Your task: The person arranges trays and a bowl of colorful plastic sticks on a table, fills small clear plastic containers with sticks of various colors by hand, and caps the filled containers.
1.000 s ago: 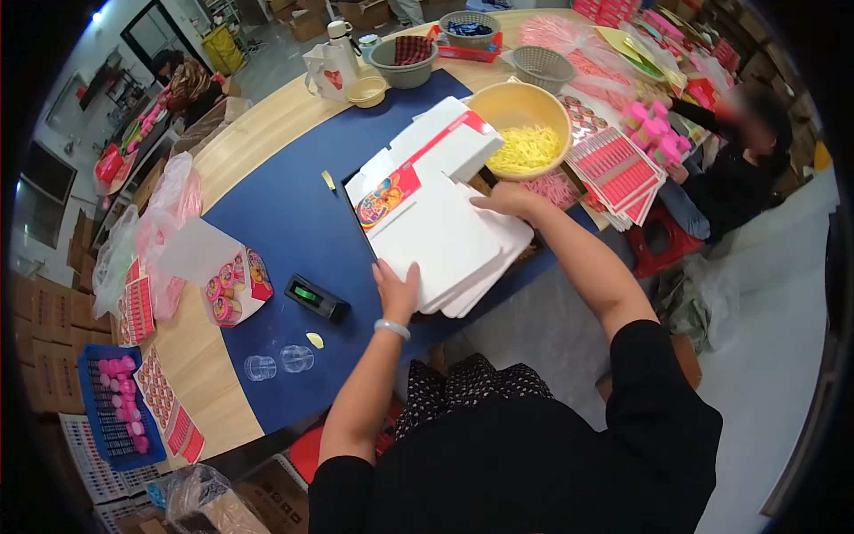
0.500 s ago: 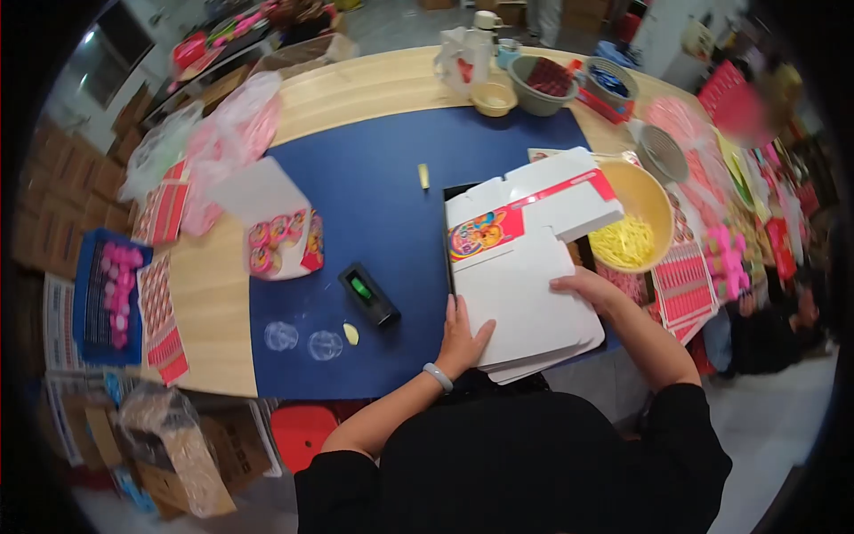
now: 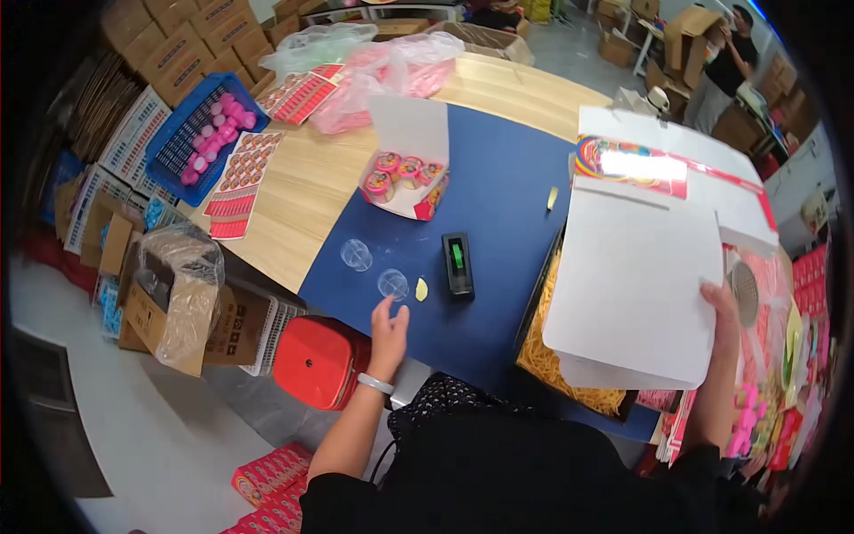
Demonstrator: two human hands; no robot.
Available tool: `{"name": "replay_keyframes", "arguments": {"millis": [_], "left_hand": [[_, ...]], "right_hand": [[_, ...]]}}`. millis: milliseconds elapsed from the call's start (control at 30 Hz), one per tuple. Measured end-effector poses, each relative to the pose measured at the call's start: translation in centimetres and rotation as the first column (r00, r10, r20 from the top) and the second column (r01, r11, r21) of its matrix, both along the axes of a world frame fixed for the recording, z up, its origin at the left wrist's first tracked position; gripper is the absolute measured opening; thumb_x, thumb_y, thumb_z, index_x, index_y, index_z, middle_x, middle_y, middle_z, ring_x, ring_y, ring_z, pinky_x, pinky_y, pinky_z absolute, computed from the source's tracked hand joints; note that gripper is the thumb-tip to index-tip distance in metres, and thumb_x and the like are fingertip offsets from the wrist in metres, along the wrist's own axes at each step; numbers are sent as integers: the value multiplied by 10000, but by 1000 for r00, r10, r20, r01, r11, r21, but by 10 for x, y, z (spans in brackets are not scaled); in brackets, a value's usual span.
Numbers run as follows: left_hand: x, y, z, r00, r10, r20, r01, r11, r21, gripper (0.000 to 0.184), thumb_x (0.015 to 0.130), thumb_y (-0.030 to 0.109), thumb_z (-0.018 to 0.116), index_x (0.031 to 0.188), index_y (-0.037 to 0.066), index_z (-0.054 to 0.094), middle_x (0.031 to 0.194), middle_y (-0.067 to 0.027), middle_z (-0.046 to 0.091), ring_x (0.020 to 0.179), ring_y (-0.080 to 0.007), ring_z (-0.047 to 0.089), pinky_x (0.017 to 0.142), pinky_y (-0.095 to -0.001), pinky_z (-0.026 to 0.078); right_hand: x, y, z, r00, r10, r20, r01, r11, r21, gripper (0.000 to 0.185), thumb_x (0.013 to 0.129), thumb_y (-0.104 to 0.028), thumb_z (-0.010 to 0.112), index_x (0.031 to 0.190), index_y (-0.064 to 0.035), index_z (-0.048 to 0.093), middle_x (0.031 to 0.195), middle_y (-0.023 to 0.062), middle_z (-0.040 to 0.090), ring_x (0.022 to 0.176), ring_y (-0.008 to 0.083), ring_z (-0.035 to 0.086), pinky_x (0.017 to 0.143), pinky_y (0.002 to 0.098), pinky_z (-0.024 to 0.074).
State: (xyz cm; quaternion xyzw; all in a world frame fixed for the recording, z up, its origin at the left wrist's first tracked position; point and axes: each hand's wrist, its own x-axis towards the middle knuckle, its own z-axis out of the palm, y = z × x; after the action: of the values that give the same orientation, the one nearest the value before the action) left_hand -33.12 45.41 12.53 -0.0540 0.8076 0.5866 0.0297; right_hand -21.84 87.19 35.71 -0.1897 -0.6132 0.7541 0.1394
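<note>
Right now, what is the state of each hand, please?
Left hand: open, nothing visible in it, near a clear plastic piece.
Right hand: holding the white cardboard stack at its edge.

One cam, head-worn, looking fwd & down past wearer's torso at bottom ctr. Close enough for L hand and R hand both in view, far enough for most of worktop. View's rolled a bit: worktop's far edge slopes down to R. V. wide lens, curved edges, dark corners; floor shows lower L, room bkgd up top.
</note>
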Motion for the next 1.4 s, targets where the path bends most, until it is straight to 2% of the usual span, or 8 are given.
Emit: {"name": "replay_keyframes", "arguments": {"millis": [233, 367, 567, 633, 767, 1033, 1267, 1400], "left_hand": [[-79, -77, 9, 969, 161, -185, -175, 983, -60, 458, 844, 208, 509, 1198, -58, 391, 1044, -150, 471, 755, -137, 530, 635, -227, 444], [-145, -161, -11, 964, 199, -174, -243, 927, -285, 489, 825, 237, 531, 1173, -79, 397, 1182, -244, 404, 1002, -314, 492, 835, -311, 429], [-255, -284, -123, 976, 208, -60, -208, 823, -528, 532, 797, 252, 533, 1195, -67, 382, 1220, -243, 376, 1111, -361, 396, 945, -333, 332], [-283, -301, -153, 970, 222, -99, -208, 548, -810, 606, 810, 344, 486, 1256, -39, 339, 1299, -244, 310, 1187, -371, 318, 972, -423, 291], [-300, -280, -157, 950, 258, -179, -271, 387, -881, 653, 815, 386, 423, 1313, 0, 252, 1376, -224, 201, 1274, -376, 168, 1013, -501, 152], [-315, -282, -136, 965, 254, -62, -160, 384, -909, 665, 771, 306, 444, 1321, 0, 230, 1396, -204, 165, 1286, -363, 149, 1019, -480, 145], [-336, -294, -148, 948, 312, 62, -55, 355, -933, 636, 792, 307, 431, 1319, 8, 239, 1398, -197, 167, 1292, -343, 150, 1017, -456, 152], [-374, -339, -169, 995, 98, -32, -54, 232, -971, 580, 847, 353, 373, 1318, 36, 254, 1374, -176, 233, 1267, -325, 210, 989, -428, 203]], "right_hand": [[-88, -55, 62, 997, 60, -52, -50, 982, 180, 567, 719, -209, 573, 1176, 76, 394, 1002, 195, 541, 793, 200, 534, 698, 254, 423], [-173, -98, 76, 961, 248, -122, -219, 952, 215, 512, 751, -203, 562, 1140, 97, 417, 970, 210, 549, 774, 188, 536, 659, 232, 428], [-333, -253, 102, 988, 124, -91, -119, 991, 59, 398, 775, -159, 555, 1091, 65, 463, 960, 193, 571, 712, 192, 576, 608, 242, 471], [-392, -297, 105, 975, 196, -102, -194, 981, 27, 398, 776, -164, 561, 1092, 58, 463, 952, 200, 573, 703, 182, 581, 565, 232, 469], [-521, -360, 100, 938, 345, -31, -344, 939, 23, 366, 781, -169, 570, 1061, 51, 487, 905, 173, 598, 615, 171, 591, 484, 223, 472], [-828, -441, -22, 823, 562, -87, -565, 825, -16, 353, 733, -217, 626, 974, 32, 559, 867, 130, 615, 711, 184, 591, 621, 268, 479], [-934, -470, -169, 956, 85, 282, -178, 931, 320, 190, 763, -150, 543, 839, 24, 561, 651, 86, 555, 475, 220, 497, 408, 309, 424], [-852, -486, -134, 774, 591, 225, -632, 743, 223, 158, 732, -123, 501, 828, -39, 593, 710, 109, 622, 557, 207, 576, 454, 290, 431]]}}
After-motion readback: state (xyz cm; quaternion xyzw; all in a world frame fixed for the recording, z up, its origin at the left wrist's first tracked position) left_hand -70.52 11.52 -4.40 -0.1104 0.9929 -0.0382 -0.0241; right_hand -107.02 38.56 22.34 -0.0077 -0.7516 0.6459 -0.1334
